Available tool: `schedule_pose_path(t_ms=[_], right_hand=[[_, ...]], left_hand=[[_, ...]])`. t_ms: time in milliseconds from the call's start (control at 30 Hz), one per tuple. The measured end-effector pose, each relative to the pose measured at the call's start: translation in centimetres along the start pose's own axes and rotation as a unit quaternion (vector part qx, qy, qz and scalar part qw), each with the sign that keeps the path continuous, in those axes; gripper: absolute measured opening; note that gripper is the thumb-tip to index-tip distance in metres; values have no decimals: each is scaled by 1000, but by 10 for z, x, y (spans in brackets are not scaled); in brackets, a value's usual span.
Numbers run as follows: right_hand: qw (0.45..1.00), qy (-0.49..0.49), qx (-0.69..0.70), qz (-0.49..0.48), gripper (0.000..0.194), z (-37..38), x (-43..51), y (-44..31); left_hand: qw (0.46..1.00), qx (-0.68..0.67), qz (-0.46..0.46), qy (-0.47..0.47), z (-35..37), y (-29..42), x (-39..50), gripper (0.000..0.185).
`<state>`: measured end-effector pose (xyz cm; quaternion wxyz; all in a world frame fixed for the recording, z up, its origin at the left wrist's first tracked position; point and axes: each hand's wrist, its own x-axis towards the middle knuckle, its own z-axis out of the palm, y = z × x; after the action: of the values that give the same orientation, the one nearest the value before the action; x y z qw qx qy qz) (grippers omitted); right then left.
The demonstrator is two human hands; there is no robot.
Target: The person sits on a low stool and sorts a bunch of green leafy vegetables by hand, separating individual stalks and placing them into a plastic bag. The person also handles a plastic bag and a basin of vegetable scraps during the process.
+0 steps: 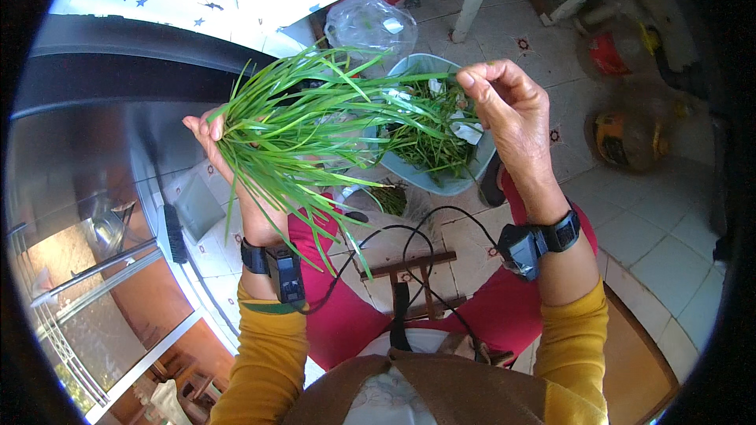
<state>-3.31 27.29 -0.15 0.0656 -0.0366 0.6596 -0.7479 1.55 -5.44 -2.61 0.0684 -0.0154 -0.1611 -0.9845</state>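
Note:
A thick bunch of long green chives [307, 112] fans out to the right from my left hand [209, 133], which grips it at the gathered end. My right hand [511, 109] pinches the tip of one leaf between thumb and finger, and that leaf stretches across from the bunch. Below the leaf tips stands a light blue plastic bin [407, 176] on the floor. Inside it lie green leaf scraps [434, 141] and crumpled white paper [466, 128]. Closer to my legs, a clear plastic bag [416, 203] holds more greens [391, 196], partly hidden by the bunch.
A clear plastic bag [371, 23] sits behind the bin. Large bottles, one with a yellow label [611, 139], stand at right. A white table leg [475, 0] rises at the back. A brush [173, 233] and dustpan [201, 206] are at left. Black cables [407, 248] loop between my wrists.

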Motion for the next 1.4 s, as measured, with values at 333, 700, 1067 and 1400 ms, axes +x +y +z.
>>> schedule_pose_path(t_ms=[333,700,1067,1400], right_hand=[[976,25,215,26,14,-17,10,-5],[963,-43,267,7,12,-8,9,-8],[953,-258,151,54,8,20,-21,-4],[932,-313,173,63,10,17,-27,-11]], left_hand=[[943,177,132,249,42,-34,2,35],[839,446,-104,294,59,-91,-6,42],[900,268,-196,284,58,-98,-6,17],[899,294,-141,293,46,-95,-7,28]])
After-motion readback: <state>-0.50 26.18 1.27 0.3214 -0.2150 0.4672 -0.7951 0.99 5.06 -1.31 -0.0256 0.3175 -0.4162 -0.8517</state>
